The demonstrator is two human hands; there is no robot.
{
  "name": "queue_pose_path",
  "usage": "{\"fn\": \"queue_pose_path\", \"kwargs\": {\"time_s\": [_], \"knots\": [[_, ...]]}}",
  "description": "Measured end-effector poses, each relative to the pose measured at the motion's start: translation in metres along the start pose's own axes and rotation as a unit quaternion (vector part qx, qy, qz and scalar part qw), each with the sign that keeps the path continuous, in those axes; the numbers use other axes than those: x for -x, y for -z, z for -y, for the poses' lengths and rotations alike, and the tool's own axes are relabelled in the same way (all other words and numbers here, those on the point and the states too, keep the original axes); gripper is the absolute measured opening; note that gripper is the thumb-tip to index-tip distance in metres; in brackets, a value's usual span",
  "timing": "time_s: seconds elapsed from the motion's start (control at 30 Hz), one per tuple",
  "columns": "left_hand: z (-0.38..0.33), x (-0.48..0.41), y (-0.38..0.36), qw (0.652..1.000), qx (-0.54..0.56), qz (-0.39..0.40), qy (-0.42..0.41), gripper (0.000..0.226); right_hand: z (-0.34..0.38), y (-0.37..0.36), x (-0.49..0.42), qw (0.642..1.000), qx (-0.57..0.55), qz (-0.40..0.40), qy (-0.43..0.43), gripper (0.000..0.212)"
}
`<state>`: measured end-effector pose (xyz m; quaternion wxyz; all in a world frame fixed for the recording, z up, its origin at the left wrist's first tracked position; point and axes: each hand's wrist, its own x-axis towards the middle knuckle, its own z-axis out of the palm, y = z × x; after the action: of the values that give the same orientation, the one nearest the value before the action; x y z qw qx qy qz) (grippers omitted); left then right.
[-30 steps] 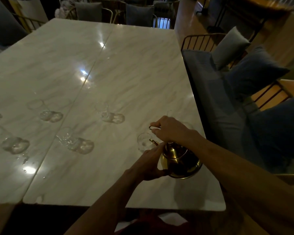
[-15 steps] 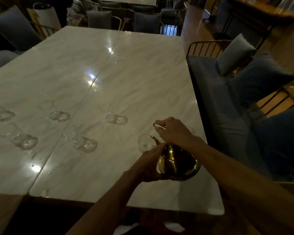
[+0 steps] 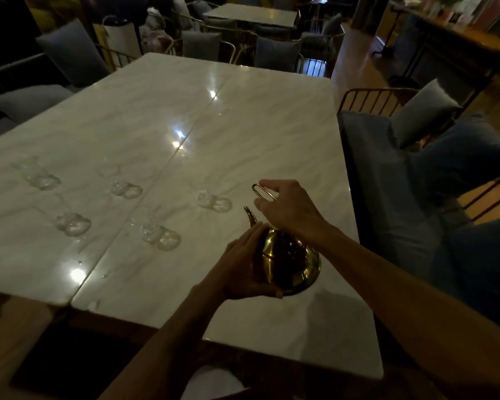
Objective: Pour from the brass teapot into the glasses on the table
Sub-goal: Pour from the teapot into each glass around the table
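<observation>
The brass teapot [image 3: 289, 261] hangs over the near right part of the white marble table [image 3: 243, 125], its thin spout [image 3: 250, 217] pointing up and to the left. My right hand [image 3: 289, 209] is closed on the pot's wire handle above the lid. My left hand [image 3: 243, 267] cups the pot's left side and base. Several clear glasses stand to the left; the nearest ones are a glass [image 3: 212, 199] just beyond the spout and a second glass [image 3: 159, 233] further left. No liquid can be seen leaving the spout.
A blue cushioned bench [image 3: 387, 174] with grey and blue pillows runs along the table's right edge. Padded chairs [image 3: 274, 53] stand at the far end, with another table [image 3: 251, 13] behind them. A seam [image 3: 168, 166] splits the tabletop lengthwise.
The teapot has risen and tipped back, so the spout now points upward. The glass seen under the spout before is now hidden behind my hand and the pot. The view tilted up.
</observation>
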<state>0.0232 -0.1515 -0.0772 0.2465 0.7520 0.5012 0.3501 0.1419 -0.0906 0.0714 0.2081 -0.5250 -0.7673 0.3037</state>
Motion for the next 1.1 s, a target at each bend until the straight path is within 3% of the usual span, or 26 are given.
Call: {"fn": "queue_pose_path", "kwargs": {"time_s": [0.33, 0.7, 1.1], "knots": [[0.048, -0.016, 0.091, 1.0, 0.005, -0.007, -0.008, 0.121, 0.071, -0.042, -0.064, 0.997, 0.042, -0.041, 0.049, 0.045], [0.133, -0.041, 0.148, 0.997, 0.027, 0.056, 0.052, 0.12, 0.105, -0.103, -0.162, 0.996, 0.088, 0.003, -0.024, 0.044], [0.185, -0.07, 0.149, 0.987, 0.091, 0.094, 0.089, 0.117, 0.088, -0.134, -0.235, 0.989, 0.109, 0.044, -0.085, 0.044]]}}
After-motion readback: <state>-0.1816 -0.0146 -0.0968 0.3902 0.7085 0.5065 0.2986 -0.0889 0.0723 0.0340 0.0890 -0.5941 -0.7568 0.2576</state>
